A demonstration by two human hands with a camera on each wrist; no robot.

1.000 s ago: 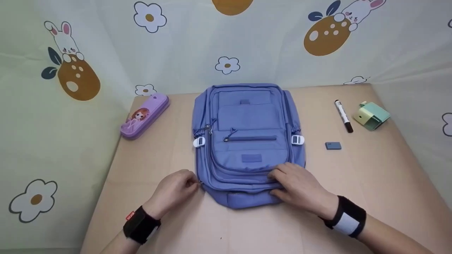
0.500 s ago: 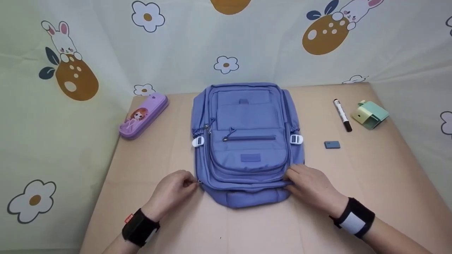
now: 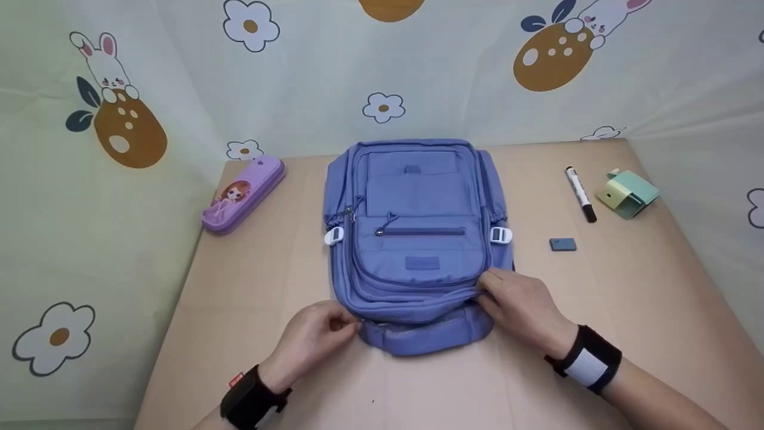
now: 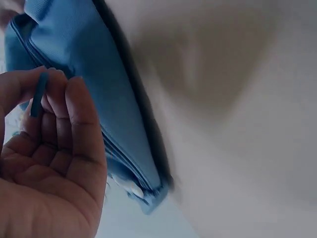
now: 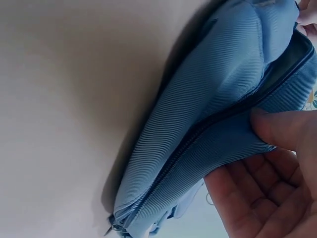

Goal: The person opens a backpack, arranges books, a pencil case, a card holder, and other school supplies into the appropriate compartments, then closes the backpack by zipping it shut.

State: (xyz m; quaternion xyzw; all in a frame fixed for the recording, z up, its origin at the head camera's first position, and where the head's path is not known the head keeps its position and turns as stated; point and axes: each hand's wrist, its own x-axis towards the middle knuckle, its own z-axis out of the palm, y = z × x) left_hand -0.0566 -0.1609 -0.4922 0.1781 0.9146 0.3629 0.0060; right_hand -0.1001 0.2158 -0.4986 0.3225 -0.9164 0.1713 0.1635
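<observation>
A blue backpack (image 3: 424, 197) lies flat on the table, front side up. My left hand (image 3: 316, 334) is at its lower left corner and pinches a zipper pull (image 4: 38, 95), seen as a narrow blue strip between thumb and fingers in the left wrist view. With thumb and fingers my right hand (image 3: 525, 307) grips the fabric edge at the lower right. There the right wrist view shows the zipper (image 5: 193, 134) parted along the bottom, with a dark gap (image 5: 285, 67) widening toward the far end.
A purple pencil case (image 3: 245, 197) lies at the back left of the table (image 3: 430, 394). On the right are a marker (image 3: 580, 194), a small dark grey-blue block (image 3: 563, 244) and a green and yellow case (image 3: 628, 194). Patterned cloth (image 3: 310, 77) hangs behind.
My left hand has moved right along the bottom edge with the zipper pull. My right hand has shifted right to the lower right corner, and the edge it grips is raised, widening the gap below.
</observation>
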